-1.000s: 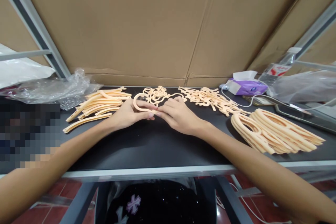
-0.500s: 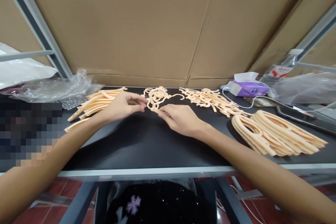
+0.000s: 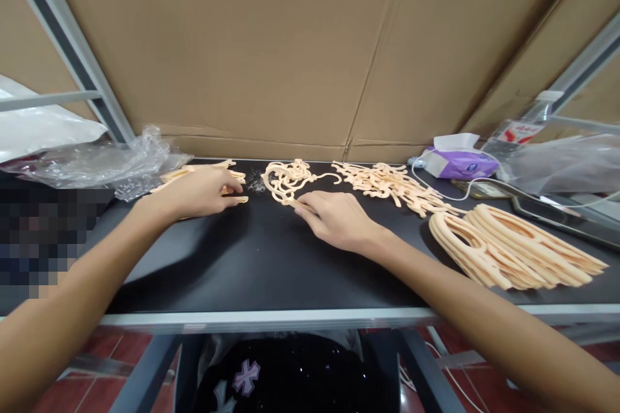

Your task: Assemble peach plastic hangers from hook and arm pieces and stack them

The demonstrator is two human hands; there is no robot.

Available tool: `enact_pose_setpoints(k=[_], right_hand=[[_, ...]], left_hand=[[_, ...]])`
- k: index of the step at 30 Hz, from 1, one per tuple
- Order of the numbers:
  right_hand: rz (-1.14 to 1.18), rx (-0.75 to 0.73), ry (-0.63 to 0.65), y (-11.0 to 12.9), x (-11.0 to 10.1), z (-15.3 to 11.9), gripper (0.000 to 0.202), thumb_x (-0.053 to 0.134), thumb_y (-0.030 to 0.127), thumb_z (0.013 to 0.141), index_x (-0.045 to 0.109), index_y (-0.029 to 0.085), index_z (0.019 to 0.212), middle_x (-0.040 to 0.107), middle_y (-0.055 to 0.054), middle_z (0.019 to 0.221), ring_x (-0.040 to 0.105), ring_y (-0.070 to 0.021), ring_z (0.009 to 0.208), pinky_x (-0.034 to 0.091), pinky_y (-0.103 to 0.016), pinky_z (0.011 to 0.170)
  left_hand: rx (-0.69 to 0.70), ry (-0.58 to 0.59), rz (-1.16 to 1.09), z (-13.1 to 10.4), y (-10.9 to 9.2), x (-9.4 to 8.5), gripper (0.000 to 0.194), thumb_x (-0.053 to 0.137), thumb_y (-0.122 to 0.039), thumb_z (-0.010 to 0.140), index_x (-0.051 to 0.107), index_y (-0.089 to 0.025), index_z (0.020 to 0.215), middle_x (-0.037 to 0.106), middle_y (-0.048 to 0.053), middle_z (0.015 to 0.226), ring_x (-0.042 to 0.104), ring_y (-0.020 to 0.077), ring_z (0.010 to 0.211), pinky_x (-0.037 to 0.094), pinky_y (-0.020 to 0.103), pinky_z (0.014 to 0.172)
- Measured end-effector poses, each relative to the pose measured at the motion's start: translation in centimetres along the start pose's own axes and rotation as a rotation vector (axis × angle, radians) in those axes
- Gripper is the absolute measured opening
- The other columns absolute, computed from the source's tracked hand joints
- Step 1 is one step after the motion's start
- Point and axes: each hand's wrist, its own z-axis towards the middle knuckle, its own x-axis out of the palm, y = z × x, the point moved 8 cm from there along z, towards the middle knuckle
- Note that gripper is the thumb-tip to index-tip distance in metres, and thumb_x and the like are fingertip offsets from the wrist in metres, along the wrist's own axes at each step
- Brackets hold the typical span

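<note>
My left hand is bent over a pile of long cream plastic strips on the left of the black table. Its thumb and fingers close around a strip, whose tip sticks out past the thumb. My right hand pinches the end of a slim cream plastic piece near the middle, most of it hidden under the fingers. Just beyond that hand lies a heap of ring-shaped and curved cream plastic parts, with a hook pointing right.
Loose cream plastic hooks lie right of centre. Stacked cream hanger-like pieces sit farther right. Behind are a purple tissue pack, a white cable and a bottle. Crumpled clear plastic lies at left; cardboard backs the table.
My left hand has moved left, away from the middle heap, onto the strip pile and closed on a strip. The right hand stays nearly still, pinching its piece.
</note>
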Motion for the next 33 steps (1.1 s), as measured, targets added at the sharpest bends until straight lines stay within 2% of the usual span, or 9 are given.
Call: enact_pose_setpoints(k=[3, 6, 11, 13, 17, 24, 29, 31, 33], right_hand=[[-0.001, 0.006, -0.009, -0.1, -0.1, 0.0, 0.03, 0.042, 0.036, 0.102, 0.067, 0.022, 0.108, 0.074, -0.005, 0.107, 0.067, -0.02, 0.091, 0.038, -0.03, 0.07], [-0.006, 0.008, -0.005, -0.1, -0.1, 0.0, 0.029, 0.041, 0.036, 0.102, 0.067, 0.022, 0.106, 0.074, -0.005, 0.107, 0.067, -0.02, 0.09, 0.037, -0.03, 0.07], [-0.009, 0.026, 0.001, -0.1, -0.2, 0.0, 0.028, 0.042, 0.035, 0.102, 0.066, 0.022, 0.106, 0.074, -0.005, 0.108, 0.066, -0.0201, 0.092, 0.037, -0.029, 0.07], [-0.007, 0.028, -0.004, -0.1, -0.2, 0.0, 0.027, 0.043, 0.035, 0.102, 0.066, 0.022, 0.107, 0.074, -0.005, 0.108, 0.067, -0.0202, 0.091, 0.037, -0.029, 0.069], [-0.003, 0.026, -0.007, -0.2, -0.2, 0.1, 0.027, 0.043, 0.034, 0.101, 0.065, 0.022, 0.109, 0.074, -0.005, 0.107, 0.067, -0.0201, 0.09, 0.036, -0.029, 0.068], [-0.011, 0.033, 0.001, -0.1, -0.2, 0.0, 0.027, 0.042, 0.035, 0.101, 0.065, 0.022, 0.107, 0.074, -0.005, 0.109, 0.067, -0.0217, 0.094, 0.036, -0.03, 0.068], [-0.015, 0.038, 0.004, -0.1, -0.3, 0.0, 0.027, 0.042, 0.034, 0.101, 0.065, 0.021, 0.107, 0.074, -0.005, 0.108, 0.068, -0.0226, 0.094, 0.037, -0.031, 0.068], [-0.008, 0.038, -0.007, -0.1, -0.3, 0.0, 0.027, 0.041, 0.033, 0.101, 0.064, 0.02, 0.107, 0.074, -0.006, 0.11, 0.068, -0.0228, 0.095, 0.038, -0.031, 0.069], [0.008, 0.038, -0.027, -0.1, -0.5, 0.0, 0.026, 0.04, 0.032, 0.102, 0.063, 0.02, 0.107, 0.073, -0.007, 0.111, 0.067, -0.023, 0.098, 0.039, -0.031, 0.071]], left_hand=[[0.091, 0.102, 0.13, 0.3, -0.6, 2.0, 0.026, 0.056, -0.038, 0.084, 0.077, -0.023, 0.081, 0.072, 0.005, 0.084, 0.062, 0.0218, 0.082, 0.042, 0.029, 0.077], [0.15, 0.071, 0.097, 0.3, -1.8, 2.2, 0.027, 0.055, -0.039, 0.086, 0.076, -0.022, 0.084, 0.07, 0.006, 0.089, 0.061, 0.0218, 0.089, 0.042, 0.03, 0.083], [0.111, 0.108, 0.015, 0.1, -3.5, 3.1, 0.03, 0.052, -0.041, 0.089, 0.073, -0.019, 0.091, 0.071, 0.006, 0.089, 0.063, 0.0192, 0.079, 0.044, 0.027, 0.072], [0.095, 0.112, -0.011, 0.0, -4.0, 3.5, 0.032, 0.05, -0.04, 0.091, 0.07, -0.019, 0.102, 0.071, 0.004, 0.084, 0.063, 0.0178, 0.073, 0.044, 0.026, 0.067], [0.149, 0.029, -0.018, 0.0, -4.8, 3.3, 0.041, 0.049, -0.036, 0.092, 0.063, -0.021, 0.127, 0.07, 0.001, 0.08, 0.062, 0.0165, 0.071, 0.043, 0.025, 0.068], [0.131, 0.04, 0.025, 0.1, -4.3, 4.0, 0.032, 0.047, -0.033, 0.092, 0.076, -0.022, 0.098, 0.075, 0.004, 0.091, 0.065, 0.0188, 0.078, 0.044, 0.026, 0.069], [0.106, -0.067, -0.072, 0.0, -4.0, 1.8, 0.033, 0.048, -0.028, 0.088, 0.074, -0.021, 0.107, 0.073, 0.005, 0.101, 0.065, 0.02, 0.089, 0.048, 0.028, 0.08], [0.176, -0.022, -0.118, -0.4, -4.8, 1.2, 0.028, 0.053, -0.027, 0.084, 0.076, -0.021, 0.1, 0.071, 0.005, 0.107, 0.063, 0.0209, 0.099, 0.047, 0.029, 0.089], [0.242, 0.106, -0.154, -0.8, -5.8, 1.5, 0.023, 0.058, -0.027, 0.082, 0.077, -0.024, 0.094, 0.07, 0.004, 0.113, 0.062, 0.0212, 0.105, 0.045, 0.029, 0.095]])
